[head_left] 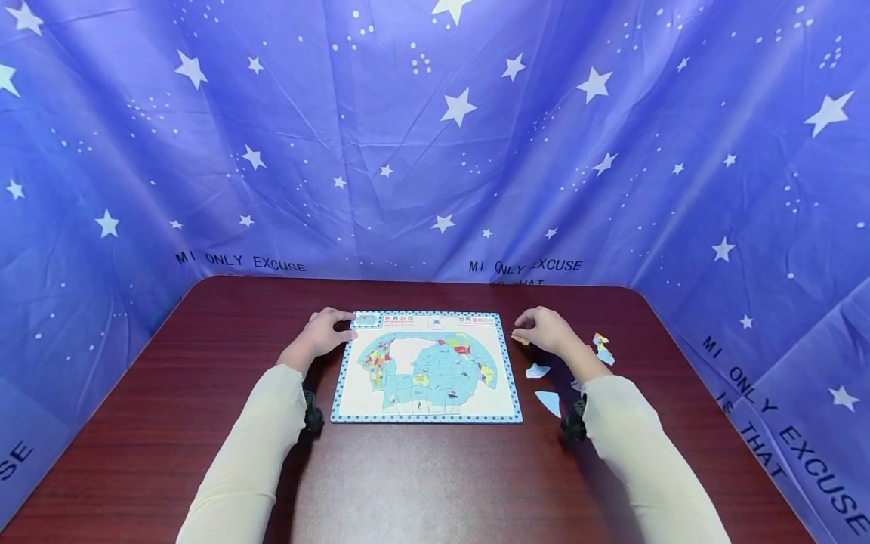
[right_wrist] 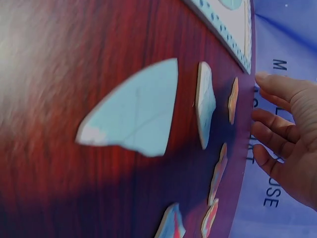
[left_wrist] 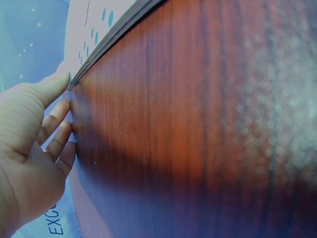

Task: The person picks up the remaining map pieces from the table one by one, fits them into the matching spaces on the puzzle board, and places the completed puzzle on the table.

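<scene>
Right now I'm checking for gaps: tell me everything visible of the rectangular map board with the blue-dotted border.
The rectangular white map board with a blue-dotted border lies flat, face up, on the dark red wooden table. It looks stiff, like card or wood. Small print lines its far side; nearer, a light-blue map, seamed into pieces, has colourful patches and a large white gap. The left hand touches its left edge near the far corner.

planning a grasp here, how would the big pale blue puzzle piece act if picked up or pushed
The big pale blue piece is probably stiff, since it lies flat with crisp edges. Being thin, it's likely light. Pushed, it may slide across the glossy table.
</scene>
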The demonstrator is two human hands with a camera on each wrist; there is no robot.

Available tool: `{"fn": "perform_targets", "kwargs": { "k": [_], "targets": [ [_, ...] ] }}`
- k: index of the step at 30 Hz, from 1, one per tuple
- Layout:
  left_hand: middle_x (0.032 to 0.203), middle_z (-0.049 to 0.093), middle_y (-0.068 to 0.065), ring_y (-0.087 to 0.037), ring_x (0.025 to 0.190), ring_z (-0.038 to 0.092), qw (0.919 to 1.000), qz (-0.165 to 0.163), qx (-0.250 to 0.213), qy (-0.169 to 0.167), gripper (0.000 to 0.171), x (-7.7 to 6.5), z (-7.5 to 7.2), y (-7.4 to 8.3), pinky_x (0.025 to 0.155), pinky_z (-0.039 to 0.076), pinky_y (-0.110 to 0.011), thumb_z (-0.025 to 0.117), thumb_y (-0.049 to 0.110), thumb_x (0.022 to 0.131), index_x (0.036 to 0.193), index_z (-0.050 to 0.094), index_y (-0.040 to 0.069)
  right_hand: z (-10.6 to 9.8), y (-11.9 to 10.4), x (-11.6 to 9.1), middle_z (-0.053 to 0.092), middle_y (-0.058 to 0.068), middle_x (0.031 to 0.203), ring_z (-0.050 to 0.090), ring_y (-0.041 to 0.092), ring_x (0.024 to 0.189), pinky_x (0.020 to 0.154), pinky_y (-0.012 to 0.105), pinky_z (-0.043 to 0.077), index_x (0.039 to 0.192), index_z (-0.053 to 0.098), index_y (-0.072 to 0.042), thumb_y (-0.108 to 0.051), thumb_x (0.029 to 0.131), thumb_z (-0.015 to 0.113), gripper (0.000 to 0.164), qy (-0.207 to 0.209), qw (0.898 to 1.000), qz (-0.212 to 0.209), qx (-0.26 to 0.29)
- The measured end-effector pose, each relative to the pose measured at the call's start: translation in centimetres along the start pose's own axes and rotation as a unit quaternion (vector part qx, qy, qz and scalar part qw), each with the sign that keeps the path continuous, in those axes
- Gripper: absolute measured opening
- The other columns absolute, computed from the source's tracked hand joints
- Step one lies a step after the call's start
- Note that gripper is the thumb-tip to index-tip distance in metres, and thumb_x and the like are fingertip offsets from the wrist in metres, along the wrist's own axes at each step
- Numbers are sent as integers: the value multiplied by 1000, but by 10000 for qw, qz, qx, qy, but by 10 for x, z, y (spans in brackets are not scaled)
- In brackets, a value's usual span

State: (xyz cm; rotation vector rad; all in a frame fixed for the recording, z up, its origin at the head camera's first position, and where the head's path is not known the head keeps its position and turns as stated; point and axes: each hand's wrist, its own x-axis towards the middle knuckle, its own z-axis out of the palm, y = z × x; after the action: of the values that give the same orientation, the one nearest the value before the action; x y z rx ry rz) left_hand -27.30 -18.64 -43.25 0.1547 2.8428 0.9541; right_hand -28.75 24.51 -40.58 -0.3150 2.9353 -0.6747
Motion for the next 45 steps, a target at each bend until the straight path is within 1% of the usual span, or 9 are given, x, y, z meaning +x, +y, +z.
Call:
{"fn": "perform_targets", "kwargs": {
  "k": [7,13,21,28,34,38,45],
  "targets": [
    [139,41,-20,-39,127,31,10000,0,85,8,47,1,1,-1,104,30,-56,60,24,92,135,51,8,-3,13,-8,63,17,108,59,27,91,80,44,49,106,68,-2,-22,88,64,27,-75,9999,119,13],
    [139,41,-20,-39,126,31,10000,1,81,23,47,2,1,-2,103,31,-56,60,25,92,135,51,8,-3,20,-12,64,17,109,60,30,95,81,45,48,108,68,-3,-26,87,65,31,-89,9998,183,2],
    [139,40,-20,-39,126,31,10000,5,52,19,48,1,0,-2,103,31,-56,60,25,92,135,51,8,3,28,-12,65,15,103,59,25,88,76,41,48,109,68,-2,-27,86,68,34,-69,9996,249,120],
    [139,41,-19,-39,126,31,10000,23,50,38,47,1,1,-3,103,30,-57,60,25,92,135,51,8,7,32,-9,64,18,103,58,26,87,75,42,48,109,67,0,-31,85,67,39,32,9997,181,129],
    [140,40,-19,-38,126,30,10000,-28,24,72,48,2,1,-3,103,31,-56,61,25,91,135,51,9,9,30,-9,63,17,104,57,26,88,74,41,47,106,69,-1,-29,86,67,34,60,9998,75,153],
    [140,40,-19,-38,126,30,10000,-39,36,82,48,0,1,-1,104,31,-56,61,25,91,135,51,9,9,28,-9,64,16,101,57,25,86,73,40,46,103,71,-3,-26,88,66,29,46,9998,-13,189],
    [140,39,-20,-39,126,30,10000,-6,31,62,47,1,1,-1,103,30,-57,60,25,92,135,51,8,8,27,-9,64,12,96,54,22,80,72,38,45,99,71,-4,-23,87,67,24,91,9997,99,211]
  ]
}}
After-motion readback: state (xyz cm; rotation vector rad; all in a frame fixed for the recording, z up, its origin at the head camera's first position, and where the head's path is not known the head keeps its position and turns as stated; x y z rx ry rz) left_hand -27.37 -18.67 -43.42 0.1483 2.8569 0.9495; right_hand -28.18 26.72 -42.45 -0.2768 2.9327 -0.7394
